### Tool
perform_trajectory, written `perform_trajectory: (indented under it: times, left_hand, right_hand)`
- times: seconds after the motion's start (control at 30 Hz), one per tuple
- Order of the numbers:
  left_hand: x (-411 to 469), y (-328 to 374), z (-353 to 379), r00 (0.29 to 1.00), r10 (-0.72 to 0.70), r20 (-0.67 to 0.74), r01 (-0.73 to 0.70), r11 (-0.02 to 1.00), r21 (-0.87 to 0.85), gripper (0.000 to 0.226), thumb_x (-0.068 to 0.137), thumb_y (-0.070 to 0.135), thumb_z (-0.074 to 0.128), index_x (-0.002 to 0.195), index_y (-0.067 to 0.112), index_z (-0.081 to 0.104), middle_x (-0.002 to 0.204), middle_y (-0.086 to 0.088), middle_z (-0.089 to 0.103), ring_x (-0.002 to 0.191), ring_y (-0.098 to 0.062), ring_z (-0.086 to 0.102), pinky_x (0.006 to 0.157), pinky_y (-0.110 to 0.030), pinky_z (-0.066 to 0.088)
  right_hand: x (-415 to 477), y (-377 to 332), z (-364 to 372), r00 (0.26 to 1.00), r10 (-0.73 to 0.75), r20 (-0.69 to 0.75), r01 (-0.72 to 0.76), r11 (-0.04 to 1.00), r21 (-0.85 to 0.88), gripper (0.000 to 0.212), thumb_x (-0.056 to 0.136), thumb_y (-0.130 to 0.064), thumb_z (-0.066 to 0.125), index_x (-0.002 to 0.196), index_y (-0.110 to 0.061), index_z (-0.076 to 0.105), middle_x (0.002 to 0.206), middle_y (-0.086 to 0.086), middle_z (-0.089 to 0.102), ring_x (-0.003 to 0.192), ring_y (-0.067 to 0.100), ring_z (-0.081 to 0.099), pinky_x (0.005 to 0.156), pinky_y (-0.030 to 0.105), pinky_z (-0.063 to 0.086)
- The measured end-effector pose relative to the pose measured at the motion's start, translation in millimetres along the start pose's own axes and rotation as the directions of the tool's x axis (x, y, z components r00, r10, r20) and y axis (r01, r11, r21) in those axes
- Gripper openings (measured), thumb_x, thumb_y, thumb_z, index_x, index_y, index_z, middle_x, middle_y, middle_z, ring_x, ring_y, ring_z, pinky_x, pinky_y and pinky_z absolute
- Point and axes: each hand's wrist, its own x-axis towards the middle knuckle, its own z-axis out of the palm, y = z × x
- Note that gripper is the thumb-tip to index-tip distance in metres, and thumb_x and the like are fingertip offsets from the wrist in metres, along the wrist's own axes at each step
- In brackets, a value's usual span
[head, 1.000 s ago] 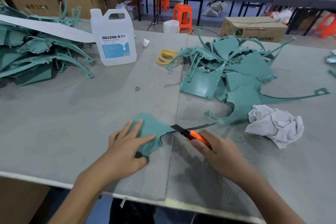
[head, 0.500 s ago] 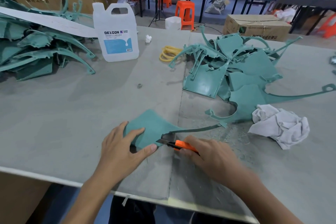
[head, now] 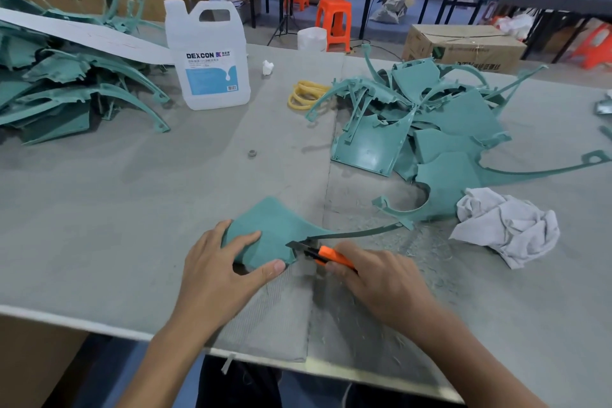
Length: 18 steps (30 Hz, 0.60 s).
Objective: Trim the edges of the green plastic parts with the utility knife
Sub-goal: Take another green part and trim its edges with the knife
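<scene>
While the left hand (head: 218,275) is holding a green plastic part (head: 275,228) down near the front edge of the grey bench (head: 132,209), fingers lying over its top and thumb tucked against its near edge, the right hand (head: 381,285) is gripping an orange utility knife (head: 326,253) with fingers curled round the handle. Its dark blade is touching the part's right edge, just where a thin curved arm is sweeping off to the right. Fine shavings are lying on the bench around the right hand. Beyond the knife, a heap of green parts (head: 447,129) is sprawling across the right half of the bench, with a crumpled white rag (head: 506,228) lying against its near side. A second stack of green parts (head: 59,89) is sitting at the far left, beside an upright white jug (head: 208,56) with a blue label. Yellow rubber bands (head: 306,94) are lying between the jug and the right-hand heap. Orange stools (head: 332,23) and a cardboard box (head: 463,46) are standing on the floor behind the bench.
</scene>
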Motion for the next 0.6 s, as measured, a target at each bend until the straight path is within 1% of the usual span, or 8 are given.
perform_trajectory:
  times: [0.07,0.17,0.23,0.33,0.43,0.47,0.53,0.6]
  left_hand:
    - [-0.2,0.1,-0.4,1.0,-0.003,0.003,0.003,1.0,-0.005,0.099,0.056,0.103,0.037,0.134,0.045,0.058,0.16,0.006,0.029,0.144,-0.012,0.022,0.119,-0.038,0.019]
    - [-0.5,0.4,-0.8,1.0,-0.003,-0.003,0.003,1.0,-0.006,0.098,0.056,0.102,0.038,0.133,0.045,0.059,0.159,0.007,0.03,0.143,-0.012,0.023,0.118,-0.036,0.019]
    - [-0.8,0.5,-0.6,1.0,-0.003,-0.008,0.003,1.0,-0.003,0.097,0.057,0.101,0.039,0.133,0.045,0.06,0.159,0.006,0.031,0.143,-0.012,0.024,0.117,-0.035,0.019]
    - [-1.8,1.2,-0.4,1.0,-0.01,-0.002,0.01,1.0,0.004,0.099,0.057,0.103,0.038,0.134,0.044,0.059,0.159,0.006,0.03,0.144,-0.013,0.023,0.119,-0.038,0.019]
    - [-4.3,6.5,0.0,0.999,-0.028,-0.018,0.029,0.999,0.029,0.095,0.061,0.101,0.038,0.135,0.044,0.058,0.158,0.004,0.03,0.144,-0.014,0.023,0.119,-0.038,0.02]
    - [-6.3,9.2,1.6,0.999,-0.037,-0.022,0.039,0.998,0.053,0.094,0.063,0.101,0.036,0.136,0.045,0.057,0.158,0.003,0.031,0.143,-0.016,0.023,0.119,-0.038,0.022]
    - [-14.2,14.8,7.7,0.999,-0.04,-0.029,0.044,0.991,0.123,0.097,0.063,0.103,0.024,0.137,0.049,0.054,0.151,0.0,0.034,0.136,-0.019,0.024,0.116,-0.037,0.027]
    - [-24.6,19.3,16.2,0.999,-0.008,-0.049,0.017,0.98,0.201,0.096,0.062,0.104,0.016,0.134,0.054,0.054,0.136,0.004,0.036,0.124,-0.019,0.027,0.108,-0.035,0.03]
  right_hand:
    - [0.9,0.8,-1.1,1.0,-0.008,0.014,0.007,1.0,0.017,0.035,0.099,-0.069,0.026,0.11,-0.037,0.036,0.078,-0.009,0.058,0.071,0.024,0.061,0.057,0.036,0.037]
    - [0.1,1.9,-0.7,0.999,-0.032,0.033,0.033,0.999,-0.023,0.044,0.095,-0.074,0.019,0.108,-0.036,0.036,0.081,-0.008,0.063,0.068,0.022,0.06,0.055,0.034,0.037]
    - [0.0,2.0,0.6,0.999,-0.023,0.029,0.024,0.999,-0.043,0.044,0.095,-0.074,0.02,0.11,-0.036,0.037,0.082,-0.008,0.063,0.068,0.022,0.059,0.054,0.034,0.034]
    - [3.9,-0.8,1.1,0.996,0.091,0.001,-0.091,0.995,0.029,0.037,0.099,-0.068,0.027,0.111,-0.035,0.039,0.087,-0.006,0.066,0.076,0.027,0.064,0.06,0.036,0.041]
    - [6.5,-4.9,1.0,0.989,0.145,-0.032,-0.144,0.989,0.036,0.033,0.102,-0.064,0.03,0.109,-0.034,0.042,0.087,-0.005,0.067,0.079,0.028,0.066,0.062,0.037,0.045]
    - [6.0,-4.6,-0.2,0.987,0.158,-0.043,-0.156,0.987,0.045,0.033,0.102,-0.063,0.03,0.109,-0.034,0.043,0.085,-0.005,0.066,0.079,0.027,0.066,0.062,0.037,0.045]
    - [4.3,-0.8,-2.4,0.982,0.182,-0.06,-0.178,0.982,0.057,0.032,0.102,-0.063,0.03,0.104,-0.033,0.043,0.08,-0.008,0.061,0.076,0.024,0.065,0.06,0.037,0.041]
    - [3.3,4.3,-4.2,0.982,0.186,-0.043,-0.186,0.982,0.019,0.031,0.102,-0.063,0.031,0.102,-0.033,0.042,0.081,-0.008,0.06,0.077,0.024,0.064,0.06,0.037,0.039]
